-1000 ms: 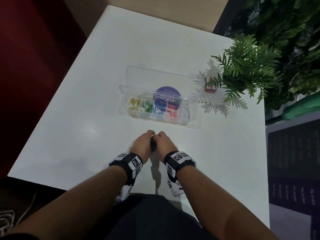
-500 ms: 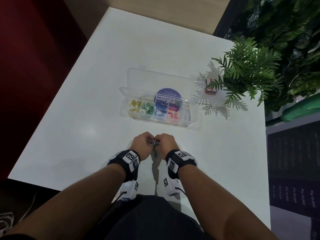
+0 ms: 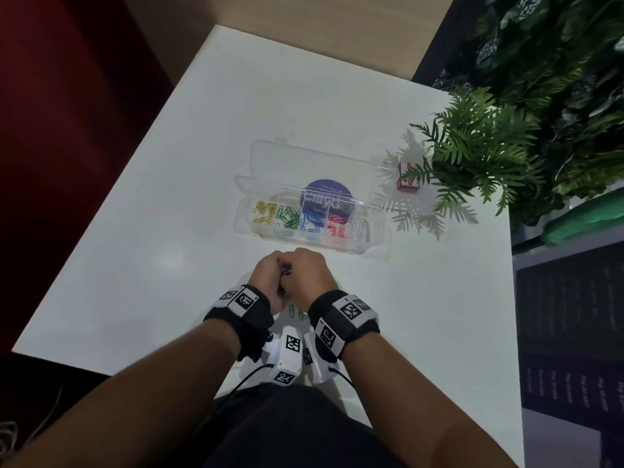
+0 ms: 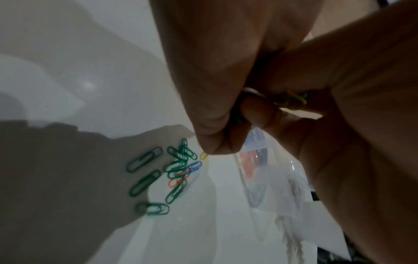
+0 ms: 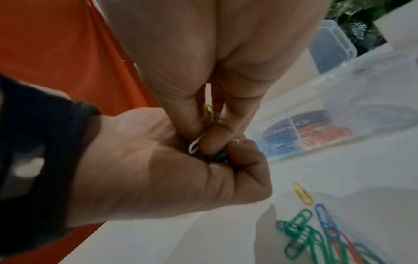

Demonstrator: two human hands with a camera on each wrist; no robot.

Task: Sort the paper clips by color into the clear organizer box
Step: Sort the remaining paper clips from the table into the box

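Both hands meet just in front of the clear organizer box [image 3: 378, 246], which lies open on the white table. My left hand [image 3: 270, 275] and right hand [image 3: 307, 271] together pinch a small tangle of paper clips [image 5: 208, 113]; yellow, white and green wire shows between the fingertips [image 4: 294, 99]. Loose paper clips [image 4: 174, 169], mostly green with a blue, a red and a yellow one, lie on the table under my wrists [image 5: 316, 230]. The box compartments hold yellow, green, blue, red and pale clips from left to right [image 3: 287, 217].
The box lid [image 3: 304, 163] lies flat behind the compartments. A small red cube [image 3: 407, 180] sits under fern fronds [image 3: 472, 157] at the table's right edge. A dark red wall runs along the left side.
My hands stay pressed together on the tangle and have lifted slightly toward the box. Green clips now show on the table between my wrists.
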